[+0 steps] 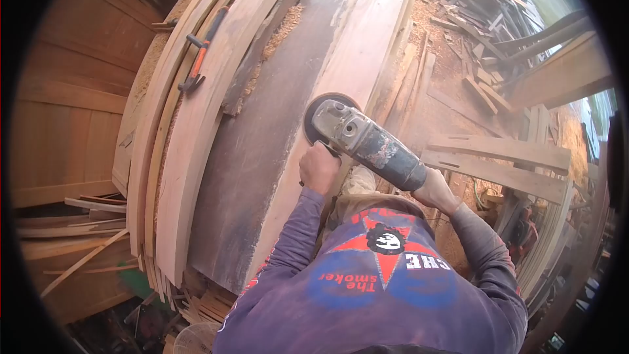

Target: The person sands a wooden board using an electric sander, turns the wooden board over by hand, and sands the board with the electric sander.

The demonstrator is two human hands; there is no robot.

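Observation:
An angle grinder (377,143) with a round dark disc (313,123) lies across a pale wooden plank (357,59), its disc over the plank's face. My left hand (319,167) is closed around the side handle near the grinder's head. At the rear of the body, my right hand (436,191) wraps round the grip, with the fingers mostly hidden underneath. Whether the disc touches the wood cannot be made out from above. Left of the plank runs a wide dark board (262,124).
An orange-and-black clamp (200,56) rests among long boards (196,151) on the left. Wood shavings (286,29) lie between boards. Scrap wood (481,82) litters the ground at the right, near slotted timbers (501,157). Wooden panels (72,105) stand far left.

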